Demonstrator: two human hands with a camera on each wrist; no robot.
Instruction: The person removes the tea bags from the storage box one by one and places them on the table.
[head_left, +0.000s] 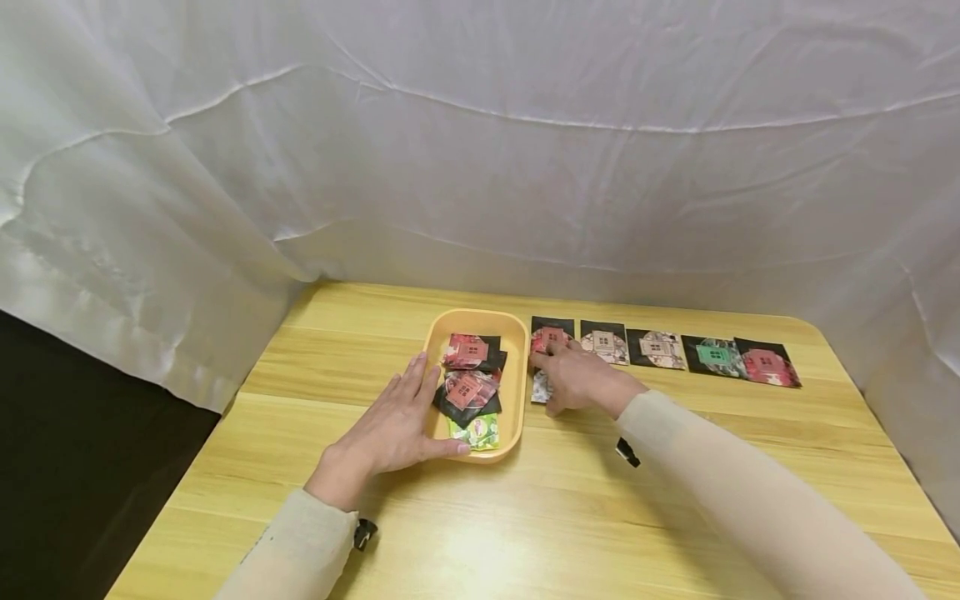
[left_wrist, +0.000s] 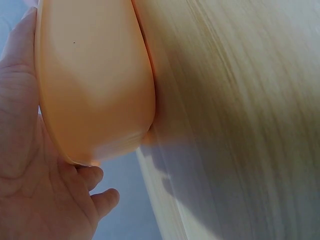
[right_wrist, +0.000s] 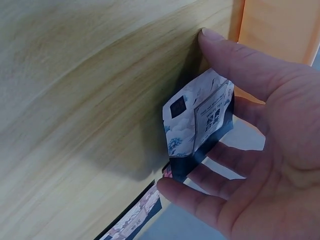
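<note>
A yellow-orange tray point(head_left: 517, 333) holds several black-and-red sachets point(head_left: 467, 389) and a green sachet point(head_left: 483, 432). My left hand point(head_left: 393, 417) lies along its left side, fingers straight at the rim, thumb on the near edge. In the left wrist view, the left hand point(left_wrist: 45, 165) touches the tray wall point(left_wrist: 100, 75). Just right of the tray, my right hand point(head_left: 577, 379) holds a white-and-black tea sachet point(head_left: 541, 390). The right wrist view shows this sachet point(right_wrist: 200, 115) tilted up from the table against the fingers, the thumb apart from it.
Beyond the right hand, a black-and-red sachet point(head_left: 553, 329) begins a row with a cream sachet point(head_left: 604, 343), another pale one point(head_left: 657, 348), a green-labelled one point(head_left: 712, 354) and a red one point(head_left: 768, 362). The wooden table point(head_left: 600, 517) meets a white curtain point(head_left: 525, 183) at the back.
</note>
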